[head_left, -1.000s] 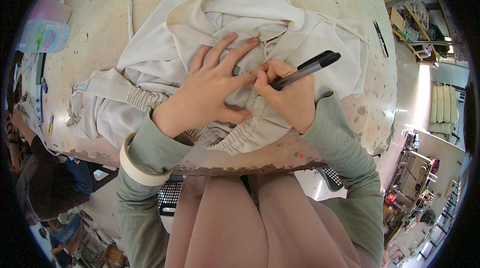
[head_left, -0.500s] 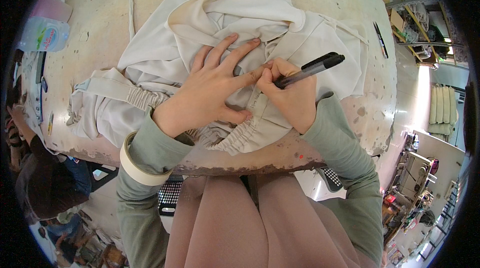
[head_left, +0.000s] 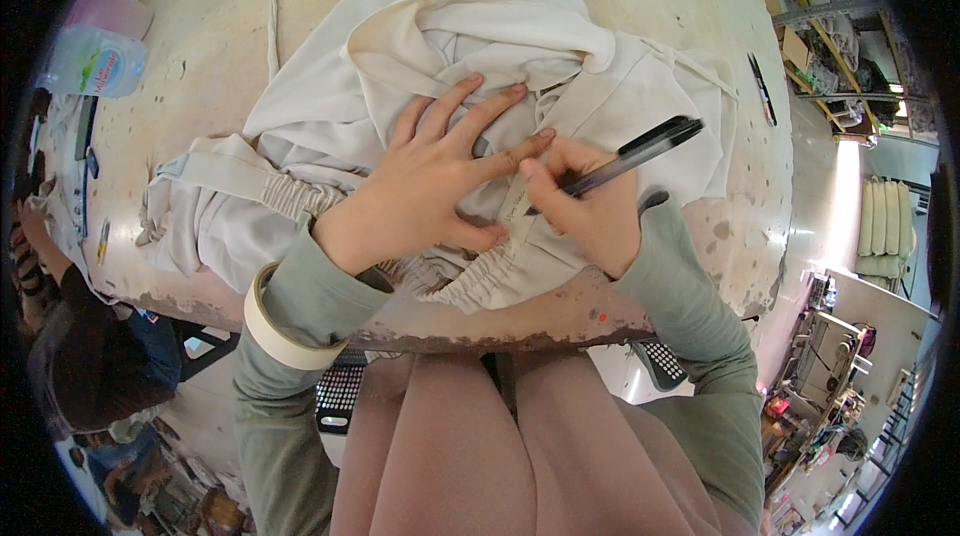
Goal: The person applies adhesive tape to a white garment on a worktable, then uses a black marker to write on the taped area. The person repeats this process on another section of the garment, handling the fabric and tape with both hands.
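A cream garment (head_left: 660, 96) with a gathered elastic waistband (head_left: 300, 194) lies bunched on the table in front of me. My left hand (head_left: 425, 176) is spread flat over it, fingers apart, pressing the fabric down. In my right hand (head_left: 590, 198) a black pen (head_left: 655, 148) is gripped, its upper end slanting up to the right. The pen's tip is down at a flat strip of the waistband (head_left: 515, 201) that bears small handwriting, between my left thumb and index finger. A cream ring (head_left: 270, 326), like a roll of tape, circles my left sleeve.
A second pen (head_left: 762, 91) lies near the table's right edge. At the far left stand a clear plastic bottle (head_left: 105, 64) and a pink container (head_left: 110, 8). A small yellow tool (head_left: 103, 241) lies at the left edge, near a person in dark clothing (head_left: 95, 356).
My right hand with the pen has shifted slightly right and down along the strip, and the pen's tip now shows. My left hand stays spread on the fabric.
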Motion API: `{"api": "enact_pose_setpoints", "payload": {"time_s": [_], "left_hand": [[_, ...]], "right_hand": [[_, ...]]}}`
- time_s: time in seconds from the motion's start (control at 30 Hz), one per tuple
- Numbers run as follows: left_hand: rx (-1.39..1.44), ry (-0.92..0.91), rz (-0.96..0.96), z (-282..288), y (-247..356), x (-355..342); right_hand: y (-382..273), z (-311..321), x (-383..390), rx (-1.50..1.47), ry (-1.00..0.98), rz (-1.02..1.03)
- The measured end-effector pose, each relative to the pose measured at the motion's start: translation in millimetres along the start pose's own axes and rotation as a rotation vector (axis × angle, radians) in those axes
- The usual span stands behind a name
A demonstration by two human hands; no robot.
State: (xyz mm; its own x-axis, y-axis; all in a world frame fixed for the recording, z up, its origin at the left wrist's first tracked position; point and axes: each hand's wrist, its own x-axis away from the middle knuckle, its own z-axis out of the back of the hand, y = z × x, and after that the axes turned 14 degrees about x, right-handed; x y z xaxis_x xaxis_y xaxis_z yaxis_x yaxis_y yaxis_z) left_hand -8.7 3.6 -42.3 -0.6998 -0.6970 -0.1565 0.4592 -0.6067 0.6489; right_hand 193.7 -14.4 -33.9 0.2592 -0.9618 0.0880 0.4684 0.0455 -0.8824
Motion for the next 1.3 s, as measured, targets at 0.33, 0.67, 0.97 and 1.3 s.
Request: {"api": "enact_pose_setpoints", "payload": {"time_s": [0.33, 0.67, 0.97, 1.3], "left_hand": [[-0.047, -0.014, 0.022, -0.1, 1.4, 0.3], [-0.054, -0.024, 0.020, -0.4, -0.3, 0.4], [-0.053, -0.022, 0.021, 0.0, 0.3, 0.6], [-0.064, -0.028, 0.018, -0.5, 0.1, 0.8]], "right_hand": [[10.1, -11.4, 4.8, 0.203, 0.026, 0.168], [9.0, -11.5, 3.6, 0.216, 0.031, 0.186], [10.6, -13.5, 1.1, 0.295, 0.119, 0.269], [12.4, -15.6, 0.0, 0.341, 0.166, 0.264]]}}
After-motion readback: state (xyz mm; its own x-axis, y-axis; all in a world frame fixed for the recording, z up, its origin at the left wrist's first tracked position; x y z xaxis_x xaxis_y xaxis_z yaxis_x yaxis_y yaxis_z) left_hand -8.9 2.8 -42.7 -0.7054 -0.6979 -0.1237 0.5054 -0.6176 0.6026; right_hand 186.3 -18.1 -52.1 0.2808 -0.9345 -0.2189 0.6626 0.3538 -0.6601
